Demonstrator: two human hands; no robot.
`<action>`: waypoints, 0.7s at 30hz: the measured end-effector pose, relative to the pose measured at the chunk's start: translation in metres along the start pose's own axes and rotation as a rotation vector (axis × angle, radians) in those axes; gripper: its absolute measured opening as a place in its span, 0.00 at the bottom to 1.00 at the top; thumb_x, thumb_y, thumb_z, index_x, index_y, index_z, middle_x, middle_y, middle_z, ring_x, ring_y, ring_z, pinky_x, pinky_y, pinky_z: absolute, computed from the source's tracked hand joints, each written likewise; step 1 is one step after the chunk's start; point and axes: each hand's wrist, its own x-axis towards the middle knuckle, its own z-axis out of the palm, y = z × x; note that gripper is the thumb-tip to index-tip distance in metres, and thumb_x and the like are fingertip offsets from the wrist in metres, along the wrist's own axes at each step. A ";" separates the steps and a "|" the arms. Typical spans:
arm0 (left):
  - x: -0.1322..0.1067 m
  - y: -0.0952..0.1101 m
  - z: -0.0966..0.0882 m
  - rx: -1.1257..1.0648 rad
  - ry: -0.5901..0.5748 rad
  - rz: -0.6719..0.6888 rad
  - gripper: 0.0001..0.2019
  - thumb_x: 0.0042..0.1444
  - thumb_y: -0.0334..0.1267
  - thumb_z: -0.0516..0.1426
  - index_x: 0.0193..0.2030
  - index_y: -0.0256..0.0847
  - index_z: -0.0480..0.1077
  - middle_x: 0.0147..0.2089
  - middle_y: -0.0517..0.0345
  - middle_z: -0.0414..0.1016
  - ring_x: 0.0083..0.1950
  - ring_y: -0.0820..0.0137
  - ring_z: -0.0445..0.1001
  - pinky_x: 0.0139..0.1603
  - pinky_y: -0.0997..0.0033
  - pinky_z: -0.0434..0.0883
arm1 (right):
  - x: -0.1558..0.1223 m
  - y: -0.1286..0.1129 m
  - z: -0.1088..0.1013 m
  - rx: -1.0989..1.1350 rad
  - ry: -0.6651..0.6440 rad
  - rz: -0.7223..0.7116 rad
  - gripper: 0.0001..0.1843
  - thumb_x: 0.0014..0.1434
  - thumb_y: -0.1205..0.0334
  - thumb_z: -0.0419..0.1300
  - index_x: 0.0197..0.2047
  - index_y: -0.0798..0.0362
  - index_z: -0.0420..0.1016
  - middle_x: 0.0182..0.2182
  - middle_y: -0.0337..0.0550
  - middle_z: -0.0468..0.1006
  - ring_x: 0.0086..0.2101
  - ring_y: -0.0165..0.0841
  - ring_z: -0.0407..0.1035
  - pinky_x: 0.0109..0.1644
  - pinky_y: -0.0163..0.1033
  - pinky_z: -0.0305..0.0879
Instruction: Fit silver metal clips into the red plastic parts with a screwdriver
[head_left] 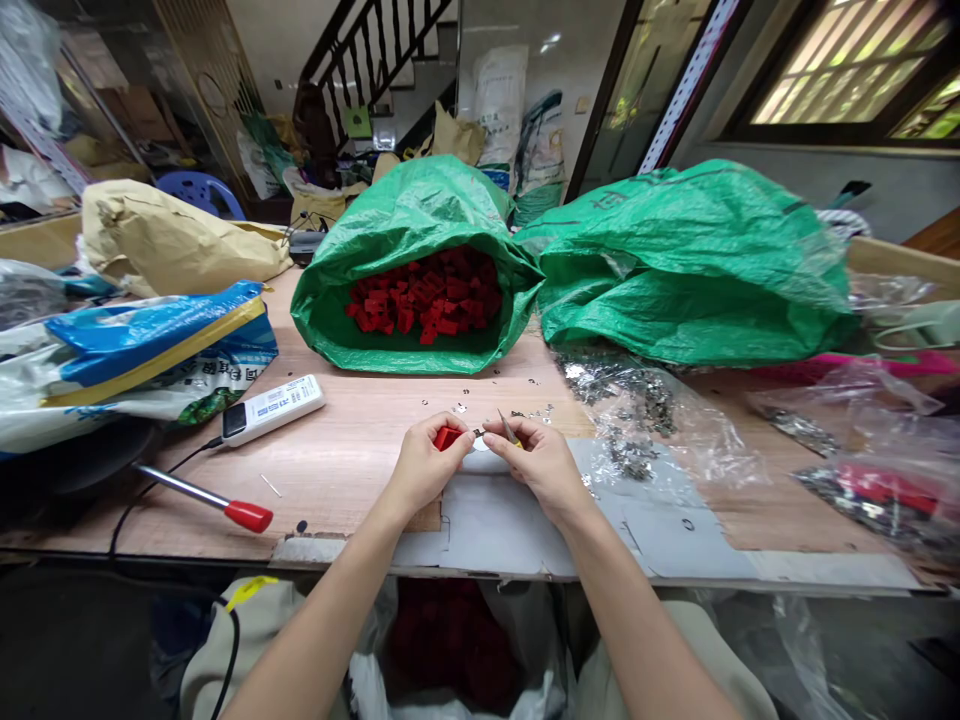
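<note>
My left hand (426, 466) is closed around a small red plastic part (448, 437). Opposite it, my right hand (546, 468) has a thin pointed tool (508, 426) with a yellow portion tucked in its fingers. Between the fingertips of both hands shows a tiny dark metal piece (478, 433); which hand grips it I cannot tell. Just beyond stands an open green sack (330, 330) with many red plastic parts (427, 295) inside. To the right, a clear plastic bag (712, 450) lies by a heap of small metal pieces (634, 400).
A second green sack (697, 270) is at the back right. On the left lie a white handheld device (274, 408) with a cable, a red-tipped lever (247, 515) and a blue-white bag (165, 345). Below the table edge, an open white bag (375, 690) holds dark red contents.
</note>
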 end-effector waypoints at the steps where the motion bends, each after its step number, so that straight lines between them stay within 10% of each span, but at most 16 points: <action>1: 0.001 -0.001 0.000 -0.042 -0.007 -0.028 0.09 0.53 0.42 0.61 0.31 0.39 0.69 0.23 0.64 0.68 0.22 0.76 0.65 0.24 0.75 0.63 | 0.000 0.000 0.000 0.005 0.005 -0.003 0.22 0.45 0.48 0.71 0.39 0.55 0.82 0.25 0.41 0.73 0.22 0.27 0.58 0.21 0.34 0.49; 7: 0.004 -0.009 -0.004 -0.487 -0.021 -0.143 0.16 0.51 0.32 0.57 0.47 0.43 0.62 0.39 0.60 0.72 0.40 0.72 0.73 0.43 0.72 0.71 | -0.001 -0.002 0.000 0.110 0.022 0.017 0.24 0.45 0.49 0.72 0.42 0.54 0.79 0.30 0.39 0.73 0.20 0.22 0.51 0.20 0.32 0.44; 21: -0.001 -0.003 -0.006 -0.254 -0.138 0.153 0.14 0.54 0.32 0.64 0.47 0.40 0.70 0.51 0.51 0.75 0.53 0.64 0.74 0.56 0.64 0.70 | 0.001 0.004 0.002 -0.015 -0.010 -0.121 0.20 0.50 0.52 0.68 0.44 0.54 0.77 0.29 0.41 0.75 0.31 0.34 0.69 0.36 0.39 0.65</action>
